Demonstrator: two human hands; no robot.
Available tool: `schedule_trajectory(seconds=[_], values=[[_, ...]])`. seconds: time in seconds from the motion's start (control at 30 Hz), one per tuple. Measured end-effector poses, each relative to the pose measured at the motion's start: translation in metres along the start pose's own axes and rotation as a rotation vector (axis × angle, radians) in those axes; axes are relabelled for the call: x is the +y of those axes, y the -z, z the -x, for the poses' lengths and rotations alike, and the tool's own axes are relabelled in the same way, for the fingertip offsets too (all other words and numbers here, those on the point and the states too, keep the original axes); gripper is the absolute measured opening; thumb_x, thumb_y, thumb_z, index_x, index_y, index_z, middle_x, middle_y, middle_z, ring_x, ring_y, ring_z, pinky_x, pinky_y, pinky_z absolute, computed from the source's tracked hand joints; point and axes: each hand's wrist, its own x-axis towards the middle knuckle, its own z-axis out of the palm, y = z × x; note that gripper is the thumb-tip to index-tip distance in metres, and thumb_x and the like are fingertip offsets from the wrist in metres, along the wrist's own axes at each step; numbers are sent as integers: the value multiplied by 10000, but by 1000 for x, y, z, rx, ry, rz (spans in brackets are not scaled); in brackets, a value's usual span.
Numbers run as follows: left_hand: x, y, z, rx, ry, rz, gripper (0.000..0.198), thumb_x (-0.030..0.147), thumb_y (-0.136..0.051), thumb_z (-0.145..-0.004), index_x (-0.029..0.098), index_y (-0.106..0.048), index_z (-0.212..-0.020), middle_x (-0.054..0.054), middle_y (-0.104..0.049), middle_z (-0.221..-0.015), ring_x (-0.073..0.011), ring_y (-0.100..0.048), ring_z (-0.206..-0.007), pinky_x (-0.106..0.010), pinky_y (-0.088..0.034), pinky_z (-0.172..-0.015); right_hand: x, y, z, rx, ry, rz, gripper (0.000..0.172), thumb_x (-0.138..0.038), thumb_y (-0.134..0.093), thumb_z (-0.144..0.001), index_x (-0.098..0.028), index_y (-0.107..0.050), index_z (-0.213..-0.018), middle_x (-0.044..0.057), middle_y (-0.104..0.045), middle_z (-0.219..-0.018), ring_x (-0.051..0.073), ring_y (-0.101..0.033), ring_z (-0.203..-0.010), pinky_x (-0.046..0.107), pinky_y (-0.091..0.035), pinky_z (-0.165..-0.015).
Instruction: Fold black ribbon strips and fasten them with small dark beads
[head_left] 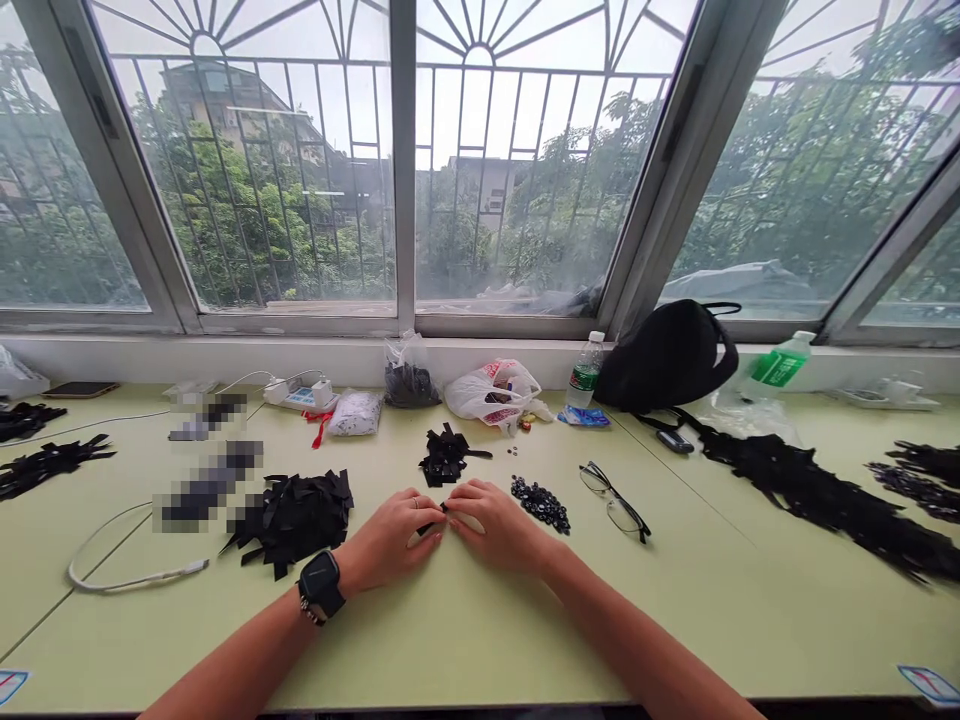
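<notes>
Both my hands rest on the pale green table, fingertips meeting at the middle. My left hand, with a black watch on its wrist, and my right hand pinch a small black ribbon piece between them. A heap of black ribbon strips lies just left of my left hand. A small pile of finished black bows sits beyond my fingers. A cluster of dark beads lies close to my right hand.
Glasses lie right of the beads. Along the window sill stand plastic bags, two water bottles, a black bag and a power strip. Long rows of black ribbon work stretch at right; more at far left. A white cable loops left.
</notes>
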Motion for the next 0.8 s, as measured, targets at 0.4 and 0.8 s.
schedule_trajectory(seconds=[0.4,0.8], values=[[1,1,-2,-10,-3,10,215,219,-605,-1010,259,-771,-1141,-59,-772,-1025,-238,-656,-999,-381,-543,-940,-2,3,-1,-30,-13,22,167,-192,-622,-997,-246,-772,-1046,61,-755,-1058,213,-672,-998,366,-522,-967],[-3,3,0,56,73,53,354,250,-554,-1046,308,-676,-1373,-34,-768,-981,-211,-672,-929,-330,-553,-842,0,2,0,-32,-8,-3,157,-202,-649,-981,-261,-773,-1058,48,-764,-1058,214,-678,-998,377,-524,-976]])
